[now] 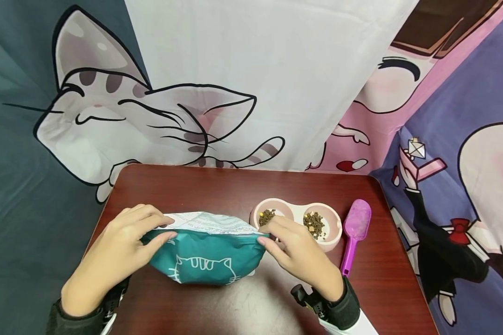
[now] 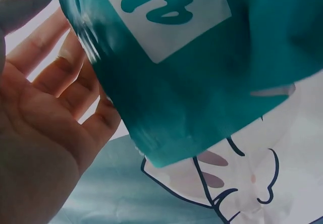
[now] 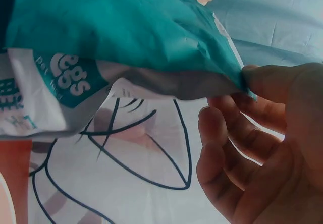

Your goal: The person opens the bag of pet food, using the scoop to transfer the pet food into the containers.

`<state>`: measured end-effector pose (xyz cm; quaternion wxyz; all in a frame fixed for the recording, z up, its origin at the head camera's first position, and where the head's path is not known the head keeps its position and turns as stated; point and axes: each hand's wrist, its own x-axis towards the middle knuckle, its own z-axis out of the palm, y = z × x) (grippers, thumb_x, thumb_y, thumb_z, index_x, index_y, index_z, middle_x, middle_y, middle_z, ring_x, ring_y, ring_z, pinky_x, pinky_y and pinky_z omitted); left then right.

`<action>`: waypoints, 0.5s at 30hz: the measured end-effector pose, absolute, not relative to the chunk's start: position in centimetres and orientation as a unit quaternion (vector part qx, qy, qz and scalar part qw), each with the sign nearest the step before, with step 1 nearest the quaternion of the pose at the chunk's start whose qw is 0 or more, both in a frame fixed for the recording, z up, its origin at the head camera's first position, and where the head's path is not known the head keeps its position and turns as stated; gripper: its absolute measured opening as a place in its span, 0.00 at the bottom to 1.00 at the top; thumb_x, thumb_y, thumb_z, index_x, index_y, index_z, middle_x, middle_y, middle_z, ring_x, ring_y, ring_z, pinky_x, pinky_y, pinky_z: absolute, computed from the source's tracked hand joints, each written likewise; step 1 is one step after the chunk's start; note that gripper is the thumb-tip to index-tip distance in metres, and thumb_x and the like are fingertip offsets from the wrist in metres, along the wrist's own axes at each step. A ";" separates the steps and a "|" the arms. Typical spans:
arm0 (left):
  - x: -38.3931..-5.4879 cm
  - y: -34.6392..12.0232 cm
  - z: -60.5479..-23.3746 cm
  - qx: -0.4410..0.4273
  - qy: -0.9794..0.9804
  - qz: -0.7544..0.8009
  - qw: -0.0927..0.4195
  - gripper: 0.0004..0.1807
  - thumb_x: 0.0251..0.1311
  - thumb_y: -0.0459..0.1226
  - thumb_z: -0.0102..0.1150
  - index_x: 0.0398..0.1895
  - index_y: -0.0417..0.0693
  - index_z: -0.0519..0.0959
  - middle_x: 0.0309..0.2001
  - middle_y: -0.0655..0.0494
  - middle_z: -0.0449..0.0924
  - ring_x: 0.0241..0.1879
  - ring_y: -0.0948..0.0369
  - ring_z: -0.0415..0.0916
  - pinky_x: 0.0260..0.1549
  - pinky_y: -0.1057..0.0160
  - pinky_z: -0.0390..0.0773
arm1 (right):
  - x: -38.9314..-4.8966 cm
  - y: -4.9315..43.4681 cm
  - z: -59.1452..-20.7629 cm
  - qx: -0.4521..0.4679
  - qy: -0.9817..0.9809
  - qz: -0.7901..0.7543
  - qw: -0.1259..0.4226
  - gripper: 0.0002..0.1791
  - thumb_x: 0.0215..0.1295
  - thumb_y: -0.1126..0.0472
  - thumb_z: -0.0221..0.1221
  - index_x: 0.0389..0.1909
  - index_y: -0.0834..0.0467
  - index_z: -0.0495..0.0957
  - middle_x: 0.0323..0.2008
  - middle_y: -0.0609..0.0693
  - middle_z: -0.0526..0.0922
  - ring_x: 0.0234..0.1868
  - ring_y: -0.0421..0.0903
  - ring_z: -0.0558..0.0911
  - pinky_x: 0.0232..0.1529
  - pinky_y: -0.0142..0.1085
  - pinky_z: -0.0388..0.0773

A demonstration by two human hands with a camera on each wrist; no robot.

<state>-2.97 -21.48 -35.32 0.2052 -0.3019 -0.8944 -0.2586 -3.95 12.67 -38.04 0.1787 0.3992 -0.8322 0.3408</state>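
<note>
A teal pet food bag point(image 1: 205, 256) with a white cat outline and a pale printed top panel is held up between both hands over the table. My left hand point(image 1: 127, 239) grips its left top corner, thumb in front and fingers behind. At the opposite corner my right hand point(image 1: 299, 249) pinches the edge between thumb and fingers. In the right wrist view that corner of the bag point(image 3: 151, 37) sits between the thumb and index finger, the other fingers curled loosely below. The left wrist view shows the bag's side edge along the left hand point(image 2: 55, 93).
Behind the right hand stands a pink double pet bowl point(image 1: 335, 218) with brown kibble point(image 1: 314, 224) in both halves. A purple scoop point(image 1: 357, 223) lies to its right on the dark red table point(image 1: 184, 184). Printed cartoon cloth point(image 1: 276, 56) hangs behind.
</note>
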 end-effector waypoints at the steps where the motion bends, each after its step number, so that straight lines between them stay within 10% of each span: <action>1: -2.9 -21.5 -35.3 -0.299 -0.894 -0.260 0.211 0.15 0.38 0.35 0.76 0.34 0.47 0.85 0.33 0.58 0.81 0.33 0.63 0.72 0.35 0.64 0.69 | -3.9 12.9 -38.1 0.397 -0.834 0.341 0.175 0.03 0.63 0.62 0.62 0.37 0.53 0.80 0.32 0.41 0.79 0.30 0.37 0.75 0.29 0.27 0.75; 9: -1.8 -21.0 -34.8 -0.268 -0.846 -0.286 0.360 0.19 0.65 0.45 0.55 0.35 0.38 0.86 0.31 0.48 0.82 0.31 0.52 0.74 0.33 0.57 0.68 | -3.7 15.6 -38.6 0.361 -0.855 0.324 0.183 0.06 0.62 0.64 0.62 0.39 0.51 0.81 0.33 0.39 0.80 0.35 0.35 0.76 0.36 0.32 0.76; 15: -0.5 -21.6 -35.7 -0.199 -0.820 -0.290 0.453 0.18 0.65 0.42 0.57 0.38 0.33 0.86 0.32 0.37 0.82 0.32 0.42 0.72 0.35 0.50 0.67 | -3.7 19.2 -39.3 0.304 -0.880 0.284 0.230 0.08 0.58 0.67 0.62 0.39 0.55 0.82 0.34 0.44 0.81 0.39 0.40 0.79 0.40 0.37 0.76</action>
